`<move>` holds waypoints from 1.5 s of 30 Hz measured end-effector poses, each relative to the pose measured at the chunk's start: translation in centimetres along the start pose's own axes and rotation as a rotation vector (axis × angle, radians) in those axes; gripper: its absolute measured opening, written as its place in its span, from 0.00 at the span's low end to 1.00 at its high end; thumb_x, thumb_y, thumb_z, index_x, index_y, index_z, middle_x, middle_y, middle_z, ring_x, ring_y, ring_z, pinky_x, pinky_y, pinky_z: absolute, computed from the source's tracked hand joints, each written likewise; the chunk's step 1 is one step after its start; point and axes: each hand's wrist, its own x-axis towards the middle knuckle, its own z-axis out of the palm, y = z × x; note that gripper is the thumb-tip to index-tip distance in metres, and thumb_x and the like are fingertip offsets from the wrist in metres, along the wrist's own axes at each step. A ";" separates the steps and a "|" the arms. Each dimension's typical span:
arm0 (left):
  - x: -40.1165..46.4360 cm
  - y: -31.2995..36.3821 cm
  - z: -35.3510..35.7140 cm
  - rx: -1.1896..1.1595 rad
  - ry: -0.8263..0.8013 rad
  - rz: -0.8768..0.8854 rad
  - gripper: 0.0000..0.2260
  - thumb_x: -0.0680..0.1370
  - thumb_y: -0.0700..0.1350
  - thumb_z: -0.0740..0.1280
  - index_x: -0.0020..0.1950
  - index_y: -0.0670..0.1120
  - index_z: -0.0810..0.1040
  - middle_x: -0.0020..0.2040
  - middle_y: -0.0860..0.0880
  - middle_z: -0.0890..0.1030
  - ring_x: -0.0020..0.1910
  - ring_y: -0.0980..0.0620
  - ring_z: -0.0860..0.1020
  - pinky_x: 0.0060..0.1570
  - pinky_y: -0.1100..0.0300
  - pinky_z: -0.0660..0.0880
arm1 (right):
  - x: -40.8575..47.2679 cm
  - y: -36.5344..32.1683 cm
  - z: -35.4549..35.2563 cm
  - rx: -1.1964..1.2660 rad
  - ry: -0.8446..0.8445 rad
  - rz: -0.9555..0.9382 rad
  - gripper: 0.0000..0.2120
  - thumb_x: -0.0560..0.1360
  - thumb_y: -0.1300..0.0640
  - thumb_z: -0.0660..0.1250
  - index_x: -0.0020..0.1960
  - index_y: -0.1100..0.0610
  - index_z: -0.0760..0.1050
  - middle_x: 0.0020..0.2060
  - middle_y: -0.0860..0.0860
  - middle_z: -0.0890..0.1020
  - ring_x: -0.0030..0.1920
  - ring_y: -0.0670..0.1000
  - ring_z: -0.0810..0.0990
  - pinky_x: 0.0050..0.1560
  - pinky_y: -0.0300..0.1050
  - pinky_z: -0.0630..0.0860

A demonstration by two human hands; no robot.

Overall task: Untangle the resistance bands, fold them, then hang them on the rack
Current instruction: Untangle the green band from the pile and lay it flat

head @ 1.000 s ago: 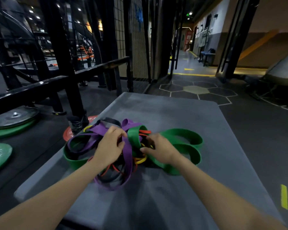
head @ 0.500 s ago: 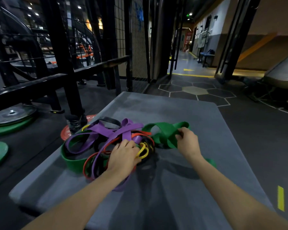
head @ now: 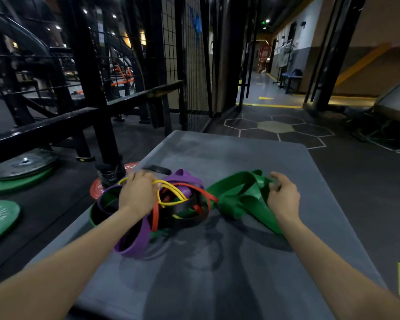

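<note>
Several resistance bands are heaped in a tangle [head: 171, 204] on the grey worktop [head: 229, 262], which serves as the landmark: the heap lies near the middle of the worktop, toward its left edge. Purple [head: 136, 239], red [head: 155, 218], yellow [head: 171, 192] and black [head: 185, 206] loops are knotted together there. The left hand [head: 138, 195] is laid on the far left part of the heap, its fingers curled round the yellow and purple strands. A wide green band [head: 238, 197] is drawn out toward the worktop's right side, and its twisted end is pinched by the right hand [head: 283, 197]. Off the worktop's left edge, weight plates [head: 0, 218] are seen on the floor beside a black rack [head: 88, 93].
</note>
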 end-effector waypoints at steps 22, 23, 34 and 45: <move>-5.7 4.1 6.4 0.289 -0.065 0.707 0.28 0.53 0.43 0.75 0.53 0.48 0.79 0.51 0.49 0.81 0.45 0.51 0.81 0.40 0.62 0.78 | -2.9 -0.1 6.2 -0.728 -0.572 -0.455 0.28 0.70 0.45 0.64 0.66 0.58 0.68 0.71 0.56 0.62 0.71 0.58 0.59 0.72 0.51 0.54; -5.8 4.4 6.5 0.302 -0.044 0.718 0.26 0.55 0.42 0.75 0.52 0.48 0.79 0.50 0.50 0.81 0.44 0.51 0.81 0.35 0.62 0.77 | -2.9 0.0 6.3 -0.740 -0.591 -0.451 0.29 0.69 0.43 0.65 0.66 0.57 0.68 0.71 0.56 0.62 0.72 0.58 0.58 0.73 0.52 0.52; -2.7 4.1 2.8 -0.088 -0.031 0.290 0.18 0.70 0.39 0.65 0.59 0.50 0.72 0.57 0.50 0.77 0.58 0.47 0.75 0.48 0.53 0.73 | -3.7 1.2 6.6 -0.646 -0.462 -0.478 0.16 0.76 0.55 0.59 0.63 0.51 0.73 0.62 0.52 0.74 0.64 0.57 0.66 0.67 0.48 0.61; 1.9 4.4 -5.4 -0.491 0.191 0.213 0.12 0.68 0.37 0.71 0.48 0.49 0.75 0.38 0.52 0.77 0.39 0.50 0.76 0.39 0.58 0.68 | -1.0 -2.7 -0.4 -0.426 -0.211 -0.383 0.05 0.81 0.60 0.51 0.46 0.58 0.56 0.46 0.61 0.76 0.49 0.62 0.71 0.37 0.49 0.62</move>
